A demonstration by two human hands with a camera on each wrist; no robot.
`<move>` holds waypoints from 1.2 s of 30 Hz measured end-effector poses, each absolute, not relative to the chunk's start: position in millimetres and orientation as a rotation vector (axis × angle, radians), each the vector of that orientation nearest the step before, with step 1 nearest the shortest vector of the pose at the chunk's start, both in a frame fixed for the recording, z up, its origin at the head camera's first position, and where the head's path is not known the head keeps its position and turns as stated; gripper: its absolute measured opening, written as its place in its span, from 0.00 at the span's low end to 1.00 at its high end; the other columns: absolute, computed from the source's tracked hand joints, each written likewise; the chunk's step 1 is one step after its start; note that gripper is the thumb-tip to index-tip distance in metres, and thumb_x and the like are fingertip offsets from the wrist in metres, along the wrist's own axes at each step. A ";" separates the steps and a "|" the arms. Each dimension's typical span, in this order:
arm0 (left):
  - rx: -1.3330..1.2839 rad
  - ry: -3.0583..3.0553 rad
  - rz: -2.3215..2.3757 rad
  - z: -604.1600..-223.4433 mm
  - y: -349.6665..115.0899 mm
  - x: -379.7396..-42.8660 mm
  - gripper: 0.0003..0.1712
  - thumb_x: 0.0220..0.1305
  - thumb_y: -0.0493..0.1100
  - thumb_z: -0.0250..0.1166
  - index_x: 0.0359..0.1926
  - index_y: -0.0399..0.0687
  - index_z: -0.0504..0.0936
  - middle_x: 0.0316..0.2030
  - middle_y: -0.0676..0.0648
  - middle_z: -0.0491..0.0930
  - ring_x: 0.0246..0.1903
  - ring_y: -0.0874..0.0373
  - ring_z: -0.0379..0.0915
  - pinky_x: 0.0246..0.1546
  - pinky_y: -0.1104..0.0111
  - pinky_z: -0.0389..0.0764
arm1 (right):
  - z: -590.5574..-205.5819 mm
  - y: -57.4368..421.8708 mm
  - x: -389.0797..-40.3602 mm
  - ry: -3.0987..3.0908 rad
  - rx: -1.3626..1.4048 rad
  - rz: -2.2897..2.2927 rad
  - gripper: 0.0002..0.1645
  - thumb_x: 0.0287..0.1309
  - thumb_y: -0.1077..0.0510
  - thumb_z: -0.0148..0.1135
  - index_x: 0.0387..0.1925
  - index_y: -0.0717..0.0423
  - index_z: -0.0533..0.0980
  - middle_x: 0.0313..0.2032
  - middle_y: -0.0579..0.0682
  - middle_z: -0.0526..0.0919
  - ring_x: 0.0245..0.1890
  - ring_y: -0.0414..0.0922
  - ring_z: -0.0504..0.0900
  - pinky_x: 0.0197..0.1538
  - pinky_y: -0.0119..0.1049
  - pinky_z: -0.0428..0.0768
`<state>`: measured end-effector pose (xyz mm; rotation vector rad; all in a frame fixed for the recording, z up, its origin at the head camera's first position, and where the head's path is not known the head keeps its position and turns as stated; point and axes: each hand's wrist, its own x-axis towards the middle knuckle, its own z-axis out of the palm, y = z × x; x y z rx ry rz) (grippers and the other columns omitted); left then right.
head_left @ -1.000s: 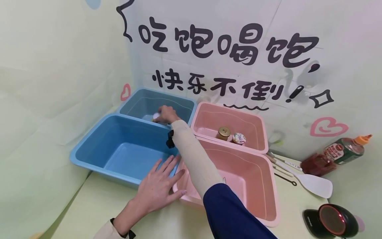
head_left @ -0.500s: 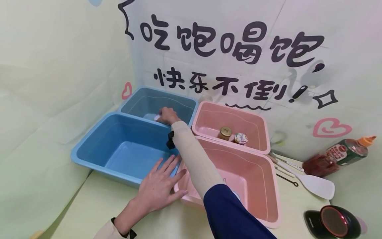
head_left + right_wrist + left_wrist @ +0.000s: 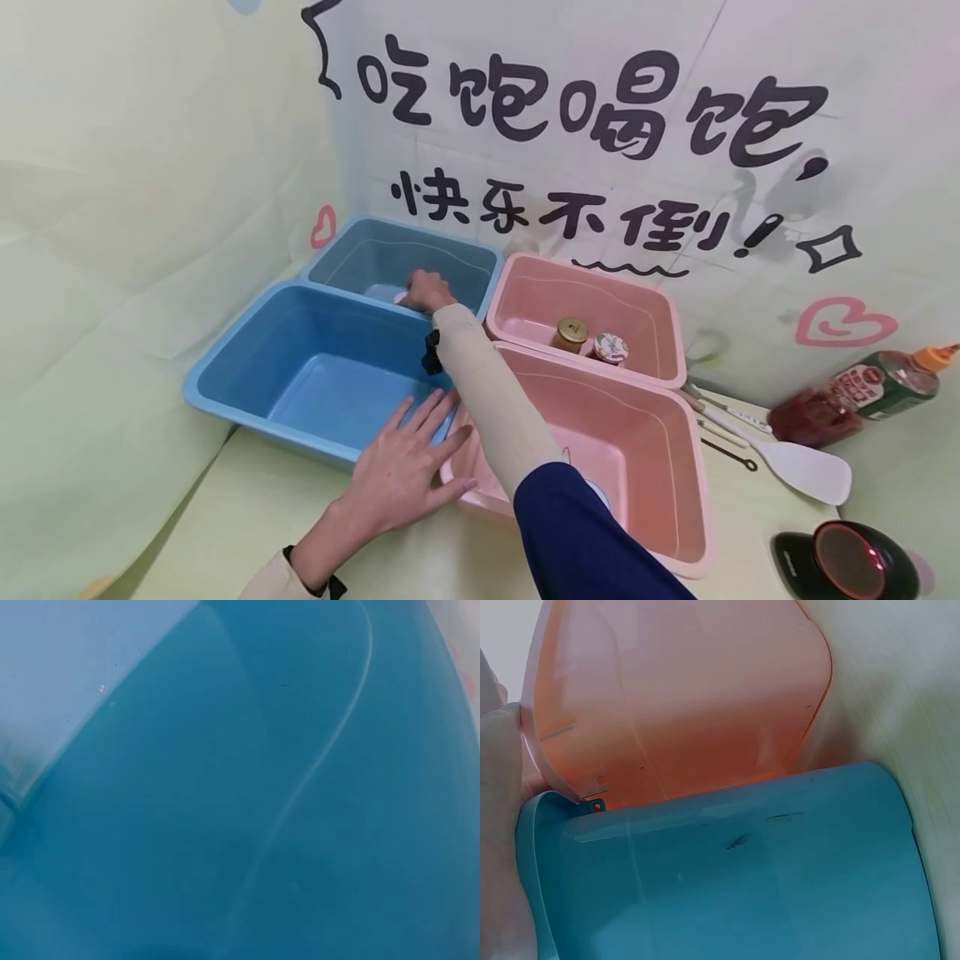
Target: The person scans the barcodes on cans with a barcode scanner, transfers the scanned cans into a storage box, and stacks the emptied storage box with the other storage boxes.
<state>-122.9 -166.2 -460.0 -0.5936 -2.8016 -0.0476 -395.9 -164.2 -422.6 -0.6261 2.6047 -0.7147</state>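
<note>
My right hand [image 3: 429,292] reaches down into the back blue bin [image 3: 360,265], its fingers curled on a small white-lidded jar [image 3: 401,297]. Only an edge of the jar shows; the hand covers the rest. The right wrist view has just the bin's blue wall [image 3: 187,802]. With fingers spread, my left hand [image 3: 401,471] rests across the adjoining rims of the front blue bin [image 3: 330,383] and the front pink bin [image 3: 648,467]. From the left wrist view, the outer sides of the blue bin [image 3: 742,877] and pink bin [image 3: 697,697] meet beside that hand.
Two jars, one gold-lidded [image 3: 572,331] and one pattern-lidded [image 3: 611,348], stand in the back pink bin [image 3: 558,282]. My sleeve partly hides a pale thing [image 3: 599,493] in the front pink bin. At right are a white spatula [image 3: 810,473], a sauce bottle [image 3: 885,385] and a black device [image 3: 847,558].
My right hand has sunk slightly lower in the back blue bin, and less of the jar shows. The left hand stays on the rims. The whole view has shifted a little.
</note>
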 end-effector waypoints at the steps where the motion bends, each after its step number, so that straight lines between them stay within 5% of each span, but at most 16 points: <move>1: -0.593 -2.801 -0.046 -460.1 -166.3 -122.9 0.37 0.67 0.76 0.44 0.67 0.66 0.76 0.76 0.46 0.60 0.75 0.48 0.57 0.70 0.45 0.64 | -422.6 -164.1 -396.0 2.601 -0.628 -0.715 0.26 0.64 0.50 0.65 0.60 0.56 0.75 0.55 0.55 0.80 0.46 0.50 0.80 0.49 0.43 0.80; 10: -0.594 -2.799 -0.060 -460.3 -165.6 -122.6 0.36 0.66 0.75 0.49 0.66 0.66 0.77 0.75 0.45 0.63 0.75 0.48 0.58 0.70 0.44 0.64 | -427.6 -163.9 -397.4 2.593 -0.633 -0.703 0.10 0.64 0.54 0.63 0.41 0.56 0.79 0.35 0.52 0.79 0.31 0.46 0.75 0.33 0.36 0.72; 21: -0.582 -2.786 -0.072 -461.0 -166.2 -123.2 0.34 0.64 0.73 0.55 0.64 0.65 0.78 0.74 0.45 0.64 0.74 0.47 0.59 0.70 0.44 0.65 | -422.2 -156.3 -395.3 2.586 -0.608 -0.602 0.08 0.69 0.56 0.56 0.38 0.57 0.76 0.31 0.51 0.72 0.29 0.46 0.72 0.33 0.37 0.71; 28: -0.589 -2.773 -0.064 -461.4 -163.6 -125.0 0.36 0.65 0.75 0.51 0.66 0.66 0.76 0.76 0.46 0.60 0.75 0.48 0.58 0.70 0.45 0.66 | -412.1 -141.7 -399.9 2.559 -0.578 -0.562 0.23 0.67 0.53 0.60 0.59 0.59 0.73 0.52 0.58 0.78 0.46 0.51 0.78 0.45 0.41 0.77; 36: -0.582 -2.805 -0.049 -460.7 -164.8 -123.5 0.39 0.66 0.78 0.44 0.70 0.68 0.71 0.77 0.46 0.58 0.75 0.47 0.58 0.71 0.45 0.64 | -385.7 -134.6 -402.0 2.585 -0.657 -0.561 0.44 0.63 0.48 0.66 0.76 0.51 0.58 0.73 0.54 0.65 0.70 0.53 0.68 0.68 0.49 0.73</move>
